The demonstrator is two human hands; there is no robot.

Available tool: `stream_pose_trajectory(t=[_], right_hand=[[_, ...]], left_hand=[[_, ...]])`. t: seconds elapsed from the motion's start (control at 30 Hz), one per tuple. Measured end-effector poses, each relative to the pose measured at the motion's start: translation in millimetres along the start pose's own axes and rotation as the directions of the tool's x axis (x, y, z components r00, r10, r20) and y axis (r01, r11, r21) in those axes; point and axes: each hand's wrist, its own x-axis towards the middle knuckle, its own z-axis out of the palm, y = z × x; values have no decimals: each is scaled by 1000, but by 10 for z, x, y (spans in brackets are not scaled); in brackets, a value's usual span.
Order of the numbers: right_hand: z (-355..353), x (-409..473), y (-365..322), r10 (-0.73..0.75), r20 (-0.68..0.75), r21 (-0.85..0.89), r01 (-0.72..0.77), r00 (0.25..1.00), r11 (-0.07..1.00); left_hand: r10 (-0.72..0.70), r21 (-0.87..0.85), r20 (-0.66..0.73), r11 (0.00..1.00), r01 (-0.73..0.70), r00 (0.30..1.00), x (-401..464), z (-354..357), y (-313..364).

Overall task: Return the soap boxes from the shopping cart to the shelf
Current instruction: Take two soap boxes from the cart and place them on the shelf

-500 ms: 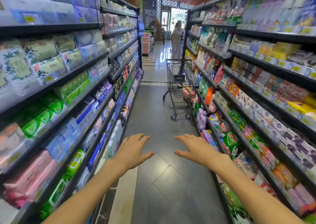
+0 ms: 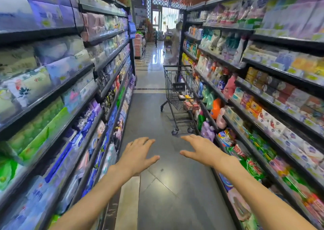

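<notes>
Our left hand (image 2: 138, 155) and right hand (image 2: 204, 150) both hang empty, fingers spread. The shopping cart (image 2: 182, 96) sits well ahead against the right-hand shelf (image 2: 273, 96), soap boxes (image 2: 190, 104) in its basket; our right hand is nearer.

The floor (image 2: 157, 203) is dark grey tile with a pale strip on its left. The cart (image 2: 177, 87) is black wire, holding red and yellow boxes (image 2: 190, 103). Left packs (image 2: 40, 133) near are green, blue and purple; an orange jug (image 2: 216, 110) sits right.
</notes>
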Motion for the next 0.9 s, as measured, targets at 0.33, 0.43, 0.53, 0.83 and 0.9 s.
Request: stream_pose_trajectory(t=[0.33,0.43,0.53,0.83,0.9], right_hand=[[89,2316,1014,-15,-21,37,16,1000,999],[-46,3110,1385,-16,-4,28,17,1000,999],[-207,3891,1691,-16,11,12,16,1000,1000],[-392,5920,2278,-62,-22,10,63,998,998],[-362,6404,2404,-55,-21,19,56,998,998]], left_hand=[[5,-49,20,999,-4,1000,2252,258,-784],[-7,-40,45,999,8,999,3095,196,-989],[-14,-25,38,1000,15,999,3853,134,-1215],[-21,-46,25,999,22,999,5793,174,-2082],[-8,-47,20,999,9,1000,6268,240,-2308]])
